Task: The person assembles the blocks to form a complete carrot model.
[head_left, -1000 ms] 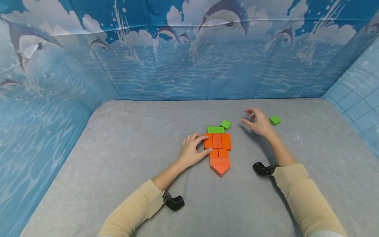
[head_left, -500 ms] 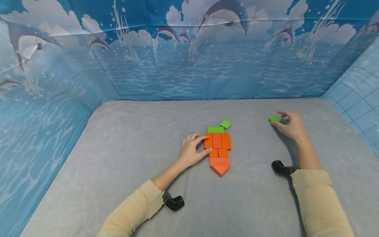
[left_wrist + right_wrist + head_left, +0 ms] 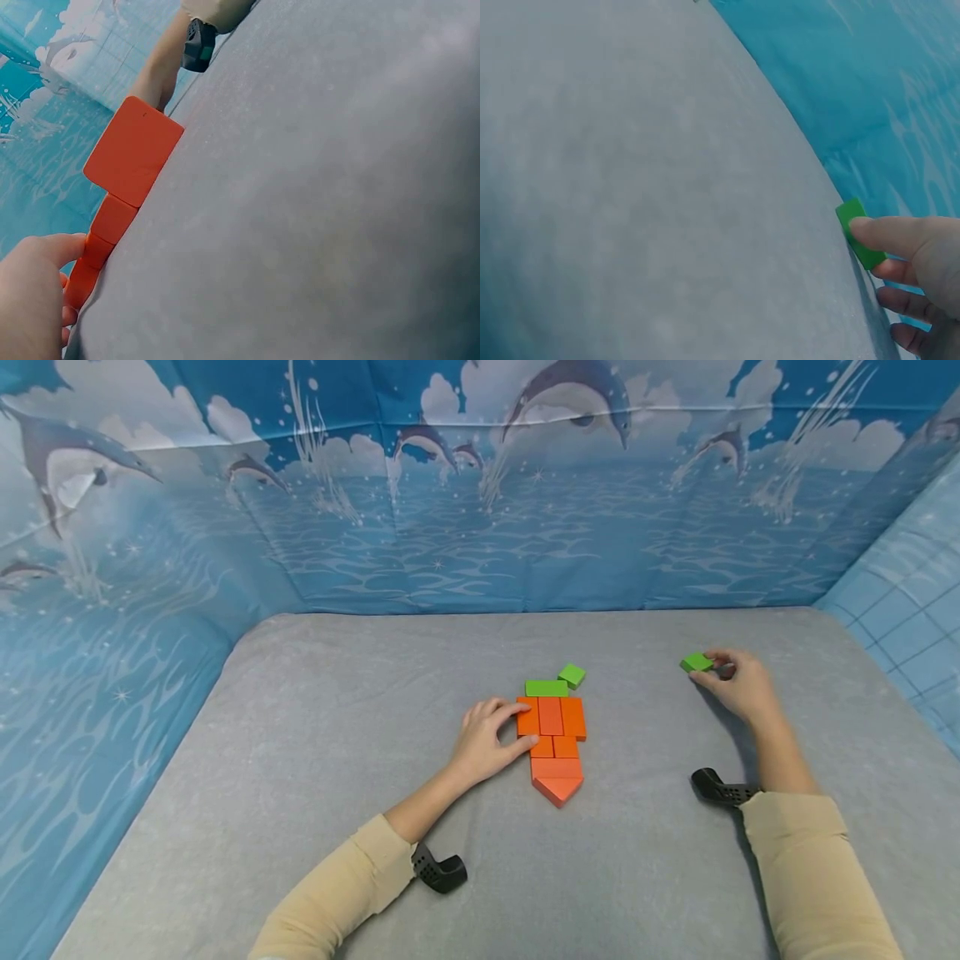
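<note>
Orange blocks lie joined in a column on the grey cloth: a row of upright rectangular blocks (image 3: 551,717), two small blocks (image 3: 566,747), a wide block (image 3: 557,767) and a pointed triangular block (image 3: 558,789). My left hand (image 3: 482,742) rests against the column's left side, its thumb and forefinger spread apart and touching orange blocks. Over to the right, my right hand (image 3: 741,685) pinches a small green block (image 3: 696,662) between thumb and fingers. The right wrist view shows the thumb (image 3: 885,234) pressed on that green block (image 3: 859,234).
Above the orange column lies a green rectangular block (image 3: 546,688), with a turned green block (image 3: 572,676) by its right corner. Grey cloth (image 3: 337,693) covers the surface. Behind it hangs a blue dolphin-print curtain (image 3: 450,543).
My right hand has moved right from near the turned green block to the far green block, and its fingers have closed on it. The left hand stays in place.
</note>
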Demonstrator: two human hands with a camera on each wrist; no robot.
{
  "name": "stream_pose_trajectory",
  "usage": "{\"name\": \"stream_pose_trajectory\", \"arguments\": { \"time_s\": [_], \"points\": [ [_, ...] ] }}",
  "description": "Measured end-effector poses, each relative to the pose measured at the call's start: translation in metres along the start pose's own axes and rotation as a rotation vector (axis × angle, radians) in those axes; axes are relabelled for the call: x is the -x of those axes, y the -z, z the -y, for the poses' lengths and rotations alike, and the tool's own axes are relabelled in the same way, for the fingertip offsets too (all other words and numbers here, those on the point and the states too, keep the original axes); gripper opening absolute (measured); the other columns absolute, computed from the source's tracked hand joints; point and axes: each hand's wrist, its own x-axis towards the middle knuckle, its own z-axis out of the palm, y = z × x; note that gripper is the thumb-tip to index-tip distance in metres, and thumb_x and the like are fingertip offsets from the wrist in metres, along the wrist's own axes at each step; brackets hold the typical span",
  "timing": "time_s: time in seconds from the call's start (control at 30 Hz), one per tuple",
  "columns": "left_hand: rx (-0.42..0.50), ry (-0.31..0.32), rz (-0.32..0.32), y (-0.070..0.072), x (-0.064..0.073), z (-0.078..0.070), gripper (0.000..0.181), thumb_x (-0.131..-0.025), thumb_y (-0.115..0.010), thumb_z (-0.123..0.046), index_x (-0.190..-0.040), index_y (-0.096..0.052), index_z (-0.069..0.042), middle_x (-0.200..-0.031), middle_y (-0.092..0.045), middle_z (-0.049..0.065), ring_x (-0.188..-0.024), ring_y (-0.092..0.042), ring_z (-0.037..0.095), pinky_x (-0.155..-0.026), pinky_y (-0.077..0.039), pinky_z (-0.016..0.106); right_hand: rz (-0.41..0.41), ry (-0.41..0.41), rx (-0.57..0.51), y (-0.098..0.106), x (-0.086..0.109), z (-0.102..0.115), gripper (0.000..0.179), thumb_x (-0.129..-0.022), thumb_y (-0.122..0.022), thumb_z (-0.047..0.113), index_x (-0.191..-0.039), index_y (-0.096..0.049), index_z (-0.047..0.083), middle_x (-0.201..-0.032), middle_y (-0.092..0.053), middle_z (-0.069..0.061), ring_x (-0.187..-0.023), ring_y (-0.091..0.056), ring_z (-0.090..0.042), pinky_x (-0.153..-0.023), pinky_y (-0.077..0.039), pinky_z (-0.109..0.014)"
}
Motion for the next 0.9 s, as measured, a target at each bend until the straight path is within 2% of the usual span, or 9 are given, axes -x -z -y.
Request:
{"name": "stream_pose_trajectory", "arguments": {
  "time_s": [0.2,0.37,0.53,0.73,0.9],
  "points": [
    [0.003,-0.008,-0.008,-0.001,0.000,0.000,0.046,-0.080,-0.067,-0.039,-0.120,-0.060,-0.017,-0.109,-0.055,0.005,-0.102,-0.046,0.023,-0.097,-0.028,0.047,0.012,0.026,0.000,0.000,-0.001,0.009,0.049,-0.092,-0.053,0.026,-0.124,-0.045,-0.011,-0.114,-0.044,-0.031,-0.099,-0.046,-0.044,-0.075,-0.040,-0.053],
    [0.003,-0.002,-0.003,0.000,0.000,0.000,0.046,-0.080,-0.067,-0.039,-0.120,-0.060,-0.017,-0.110,-0.055,0.005,-0.102,-0.046,0.023,-0.098,-0.028,0.047,0.061,0.104,-0.028,0.000,-0.006,0.034,0.050,-0.093,-0.053,0.028,-0.126,-0.044,-0.008,-0.116,-0.042,-0.028,-0.101,-0.044,-0.042,-0.075,-0.040,-0.053],
    [-0.001,0.000,-0.003,0.000,0.000,0.000,0.046,-0.080,-0.066,-0.039,-0.120,-0.060,-0.016,-0.109,-0.055,0.005,-0.103,-0.046,0.023,-0.098,-0.027,0.048,0.115,0.252,-0.070,-0.013,-0.015,0.069,0.043,-0.091,-0.057,0.021,-0.124,-0.048,-0.007,-0.116,-0.045,-0.026,-0.099,-0.045,-0.039,-0.077,-0.039,-0.051],
    [-0.003,-0.001,0.009,0.000,-0.001,0.000,0.047,-0.081,-0.066,-0.040,-0.121,-0.059,-0.016,-0.110,-0.055,0.005,-0.105,-0.046,0.023,-0.100,-0.026,0.048,0.227,0.449,-0.120,-0.038,-0.026,0.107,0.035,-0.088,-0.060,0.008,-0.120,-0.052,-0.005,-0.114,-0.049,-0.023,-0.094,-0.046,-0.034,-0.079,-0.038,-0.048],
    [-0.005,0.007,0.012,0.001,0.000,-0.002,0.046,-0.081,-0.066,-0.039,-0.121,-0.059,-0.016,-0.110,-0.054,0.005,-0.104,-0.046,0.023,-0.099,-0.027,0.048,0.316,0.545,-0.136,-0.061,-0.032,0.133,0.034,-0.087,-0.061,0.007,-0.118,-0.053,-0.004,-0.116,-0.050,-0.021,-0.092,-0.048,-0.031,-0.080,-0.040,-0.046]
  ]
}}
